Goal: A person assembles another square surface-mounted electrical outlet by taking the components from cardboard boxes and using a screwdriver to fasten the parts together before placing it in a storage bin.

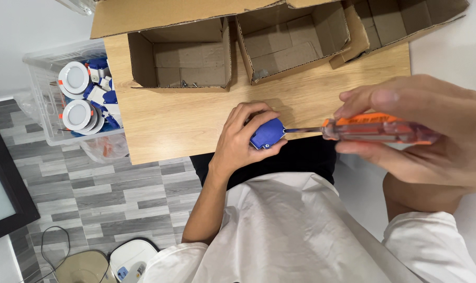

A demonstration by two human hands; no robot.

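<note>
Blue part (268,133) in left grip (243,139), screwdriver (374,129) in right grip (421,126); cardboard boxes (181,57) behind.

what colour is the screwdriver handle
Translucent orange, shading to a clear pinkish tone: the screwdriver handle in the right hand, seen in the head view.

Blue box (268,133), orange screwdriver (377,128), grey-planked floor (117,199)

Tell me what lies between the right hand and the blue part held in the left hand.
In the head view, only the screwdriver shaft spans the gap from the right hand to the blue part.
</note>
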